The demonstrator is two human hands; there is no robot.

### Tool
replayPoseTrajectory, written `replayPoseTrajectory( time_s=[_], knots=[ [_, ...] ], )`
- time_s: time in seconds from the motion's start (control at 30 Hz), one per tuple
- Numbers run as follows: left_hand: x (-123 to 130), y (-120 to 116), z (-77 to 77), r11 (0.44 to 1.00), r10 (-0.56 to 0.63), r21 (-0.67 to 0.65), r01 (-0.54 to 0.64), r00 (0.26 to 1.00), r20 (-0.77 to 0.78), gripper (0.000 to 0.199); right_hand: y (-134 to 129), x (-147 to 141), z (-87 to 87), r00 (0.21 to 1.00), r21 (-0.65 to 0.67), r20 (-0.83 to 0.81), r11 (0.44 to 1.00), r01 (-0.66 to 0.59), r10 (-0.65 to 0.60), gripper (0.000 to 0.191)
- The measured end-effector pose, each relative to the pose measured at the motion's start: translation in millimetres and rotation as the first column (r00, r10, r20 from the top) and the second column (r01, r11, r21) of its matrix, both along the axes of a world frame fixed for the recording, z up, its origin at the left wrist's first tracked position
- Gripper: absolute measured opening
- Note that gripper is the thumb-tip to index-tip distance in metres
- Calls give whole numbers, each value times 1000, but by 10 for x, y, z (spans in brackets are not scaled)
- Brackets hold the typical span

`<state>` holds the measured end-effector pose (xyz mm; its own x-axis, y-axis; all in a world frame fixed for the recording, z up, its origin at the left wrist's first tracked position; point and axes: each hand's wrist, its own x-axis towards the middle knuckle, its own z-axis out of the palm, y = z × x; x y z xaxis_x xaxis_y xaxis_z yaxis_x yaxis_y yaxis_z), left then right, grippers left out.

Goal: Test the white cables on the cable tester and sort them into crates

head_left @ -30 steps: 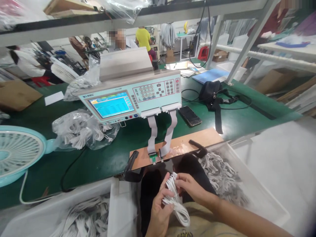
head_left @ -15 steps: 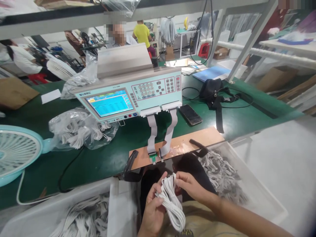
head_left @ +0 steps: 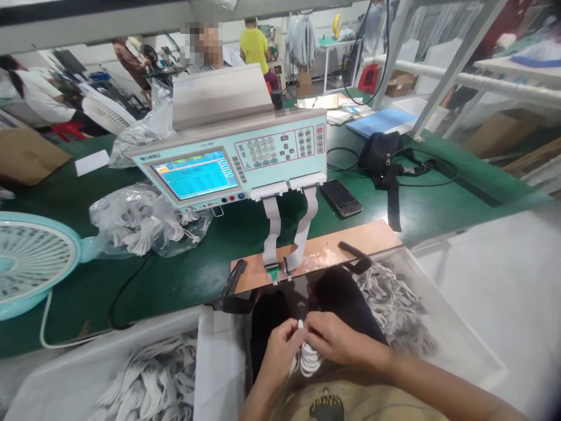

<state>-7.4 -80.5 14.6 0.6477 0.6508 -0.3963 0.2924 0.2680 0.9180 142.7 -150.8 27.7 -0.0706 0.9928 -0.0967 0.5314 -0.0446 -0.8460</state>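
A coiled white cable (head_left: 310, 361) hangs between my two hands, low in front of my lap. My left hand (head_left: 279, 349) is closed, thumb and fingertips pinching the upper part of the cable where a small white end sticks up. Right beside it, my right hand (head_left: 331, 336) is also closed on the cable, its fingertips meeting those of the left. Most of the coil is hidden behind the hands. Beyond them, two small connectors on a green board (head_left: 274, 273) sit at the front edge of a wooden strip (head_left: 324, 250), joined by grey ribbon cables (head_left: 272, 231) to a tester (head_left: 280, 152) with a lit screen.
A white bin (head_left: 205, 351) of bundled cables stands at my left, another bin (head_left: 464, 336) at my right. Black clamps (head_left: 234, 286) hold the strip. On the green table lie a phone (head_left: 342, 197), a black bag (head_left: 381, 158), bagged cables (head_left: 140, 219) and a fan (head_left: 35, 263). People sit beyond.
My hands have come together at the cable's upper end. The coil, which lay stretched out across my left hand, now hangs beneath both hands. The view has shifted slightly.
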Motion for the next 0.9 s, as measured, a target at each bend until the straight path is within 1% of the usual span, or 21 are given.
replayPoseTrajectory(
  time_s=[0.03, 0.1, 0.17, 0.2, 0.27, 0.33, 0.37, 0.43, 0.53, 0.6, 0.67, 0.73, 0.8, 0.87, 0.9],
  knots=[
    [11, -35, -12, 1000, -7, 11, 7, 1000, -28, 30, -28, -24, -16, 1000, -19, 24, 1000, -1, 2, 17],
    [-7, -104, -58, 999, -39, 12, 40, 998, -57, 35, -104, -57, -51, 1000, -89, 5, 996, 20, -19, 15],
    [-59, -168, -128, 997, -63, -45, 61, 996, -62, 34, -186, -60, -74, 997, -165, -72, 986, 27, -39, 9],
    [-90, -196, -168, 995, -62, -79, 56, 995, -74, 33, -222, -49, -76, 994, -177, -110, 984, 3, -23, 7],
    [-146, -245, -240, 991, -45, -130, 30, 993, -111, 32, -270, -8, -65, 985, -128, -151, 987, -98, 78, 6],
    [-182, -278, -283, 990, -33, -144, 15, 991, -126, 31, -281, 44, -31, 965, -33, -145, 974, -226, 219, 10],
    [-191, -289, -288, 990, -31, -143, 14, 992, -122, 30, -275, 67, -5, 952, 0, -127, 960, -281, 279, 12],
    [-193, -300, -269, 991, -38, -131, 24, 994, -104, 29, -246, 94, 65, 929, 12, -51, 930, -367, 367, 14],
    [-180, -304, -207, 995, -72, -69, 65, 993, -97, 28, -193, 80, 184, 871, -44, 143, 882, -470, 471, 15],
    [-180, -307, -180, 997, -79, -5, 79, 991, -104, 28, -170, 45, 227, 836, -79, 238, 868, -491, 495, 14],
    [-194, -317, -171, 997, -71, 35, 75, 991, -117, 28, -169, 5, 201, 850, -74, 247, 884, -462, 465, 11],
    [-215, -334, -167, 997, -62, 46, 69, 989, -131, 29, -186, -27, 104, 918, -52, 166, 933, -357, 360, 9],
    [-230, -354, -154, 996, -64, 46, 71, 988, -137, 30, -203, -49, -34, 985, -49, 36, 985, -167, 169, 9],
    [-222, -358, -130, 996, -76, 46, 83, 989, -129, 30, -188, -56, -164, 996, -49, -78, 998, 34, -37, 11],
    [-207, -346, -116, 995, -75, 51, 82, 991, -114, 30, -159, -54, -213, 986, -42, -125, 994, 104, -108, 14]
  ],
)
